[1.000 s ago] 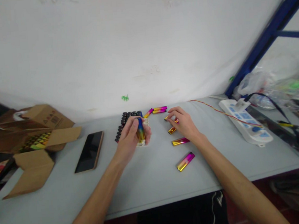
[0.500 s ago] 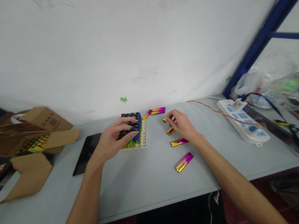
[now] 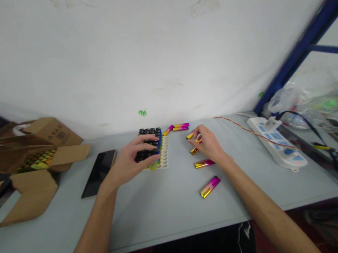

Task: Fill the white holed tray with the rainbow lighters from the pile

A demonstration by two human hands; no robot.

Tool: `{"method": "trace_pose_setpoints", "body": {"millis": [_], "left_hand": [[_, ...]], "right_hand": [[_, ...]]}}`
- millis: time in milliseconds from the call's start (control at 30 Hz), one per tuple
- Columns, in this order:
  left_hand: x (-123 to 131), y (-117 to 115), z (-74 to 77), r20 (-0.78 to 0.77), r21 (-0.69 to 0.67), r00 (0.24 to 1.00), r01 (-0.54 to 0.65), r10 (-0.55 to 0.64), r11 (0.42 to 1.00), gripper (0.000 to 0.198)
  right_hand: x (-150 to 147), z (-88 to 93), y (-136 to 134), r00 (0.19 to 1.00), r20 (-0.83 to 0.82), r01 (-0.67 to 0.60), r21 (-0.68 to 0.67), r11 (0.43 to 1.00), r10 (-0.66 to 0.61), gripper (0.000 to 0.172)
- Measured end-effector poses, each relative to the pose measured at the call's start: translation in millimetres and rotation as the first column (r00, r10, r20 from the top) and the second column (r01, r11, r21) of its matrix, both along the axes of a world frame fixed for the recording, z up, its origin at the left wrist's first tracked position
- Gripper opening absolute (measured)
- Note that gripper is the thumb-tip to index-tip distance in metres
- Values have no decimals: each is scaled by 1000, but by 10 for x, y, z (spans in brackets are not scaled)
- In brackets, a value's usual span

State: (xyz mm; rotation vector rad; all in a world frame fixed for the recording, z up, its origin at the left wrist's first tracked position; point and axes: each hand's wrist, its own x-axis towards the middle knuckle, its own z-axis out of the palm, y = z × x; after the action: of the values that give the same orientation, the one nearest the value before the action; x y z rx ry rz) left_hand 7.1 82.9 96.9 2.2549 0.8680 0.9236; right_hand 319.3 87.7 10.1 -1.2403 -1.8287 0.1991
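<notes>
My left hand (image 3: 134, 157) curves over a block of upright black-topped sticks (image 3: 150, 130) in a white tray with round holes (image 3: 165, 158). Its thumb and fingers are apart at the near right corner of the sticks, where a yellow-green body (image 3: 154, 166) shows below the thumb. My right hand (image 3: 205, 141) is low over the table, thumb and index finger parted beside a small gold piece (image 3: 190, 135). Under and beside this hand lie shiny gold-to-magenta cases, one partly covered (image 3: 194, 151) and another by the wrist (image 3: 204, 163).
A single shiny case (image 3: 210, 186) lies nearer the front edge, and several more (image 3: 181, 125) lie by the wall. A dark phone or tablet (image 3: 99, 173) and an open carton (image 3: 55, 131) are at left. At right are a white power strip (image 3: 277, 143) and a red-yellow wire (image 3: 239, 124).
The thumb and index finger of my right hand have parted, showing more of the small gold piece. My left hand stays at the tray. The whole view has shifted slightly.
</notes>
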Motion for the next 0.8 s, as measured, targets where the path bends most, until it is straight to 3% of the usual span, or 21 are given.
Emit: {"method": "trace_pose_setpoints", "body": {"millis": [100,233,400,567,800], "left_hand": [[-27,49,-76,-163,92,986,-21,36,996,19],[-85,89,-131,-288,150,956,-10,53,989,20],[-129,54,-90,-357,225,933,43,42,973,18],[-60,-75,-21,-410,307,910,74,62,949,16],[-2,-135,-19,-458,276,888,87,52,957,16]], "right_hand": [[-17,38,-23,1000,5,-8,27,1000,8,31],[-28,92,-46,999,-36,-20,64,998,22,23],[-30,141,-67,998,-64,-1,164,987,12,19],[-33,189,-86,997,-78,2,173,985,12,20],[17,206,-80,996,-75,67,158,985,-56,16]]}}
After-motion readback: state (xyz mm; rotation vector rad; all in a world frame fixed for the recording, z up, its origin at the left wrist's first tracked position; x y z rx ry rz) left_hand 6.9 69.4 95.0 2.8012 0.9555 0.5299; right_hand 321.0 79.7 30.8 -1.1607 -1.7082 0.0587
